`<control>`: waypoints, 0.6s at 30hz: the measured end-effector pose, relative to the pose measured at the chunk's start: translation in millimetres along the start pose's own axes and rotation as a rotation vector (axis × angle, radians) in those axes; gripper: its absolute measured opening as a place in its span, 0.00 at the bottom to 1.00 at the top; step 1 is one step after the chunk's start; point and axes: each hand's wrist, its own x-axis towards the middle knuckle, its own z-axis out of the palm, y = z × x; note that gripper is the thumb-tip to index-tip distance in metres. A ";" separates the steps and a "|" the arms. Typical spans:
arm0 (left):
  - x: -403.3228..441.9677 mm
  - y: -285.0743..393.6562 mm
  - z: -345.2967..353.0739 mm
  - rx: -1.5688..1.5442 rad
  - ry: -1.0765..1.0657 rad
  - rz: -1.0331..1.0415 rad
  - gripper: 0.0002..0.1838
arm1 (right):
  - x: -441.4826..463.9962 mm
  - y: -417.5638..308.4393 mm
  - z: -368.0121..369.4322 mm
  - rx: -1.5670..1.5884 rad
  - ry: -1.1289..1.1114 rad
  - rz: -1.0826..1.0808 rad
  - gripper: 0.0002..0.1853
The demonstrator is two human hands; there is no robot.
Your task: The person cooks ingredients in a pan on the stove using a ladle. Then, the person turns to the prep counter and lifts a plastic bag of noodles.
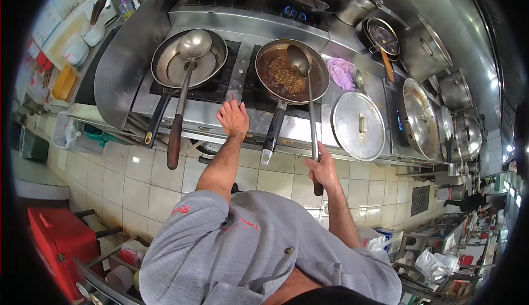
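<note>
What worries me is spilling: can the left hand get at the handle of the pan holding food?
Probably yes: the left hand is close, and nothing visible stands between it and the handle.

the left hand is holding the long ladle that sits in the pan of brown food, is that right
Wrong hand: the head view shows the right hand, not the left hand, holding the long ladle that sits in the pan of brown food.
</note>
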 end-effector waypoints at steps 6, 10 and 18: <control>0.9 -0.8 0.4 0.006 -0.004 0.004 0.14 | 17.1 6.3 -14.4 -0.004 0.038 -0.019 0.33; 2.2 -1.6 2.7 0.024 -0.016 0.053 0.13 | 28.0 13.6 -9.8 -0.182 0.171 -0.028 0.35; 5.1 -5.0 7.2 0.064 -0.163 0.262 0.13 | 37.7 -5.4 11.4 0.755 -0.028 0.124 0.19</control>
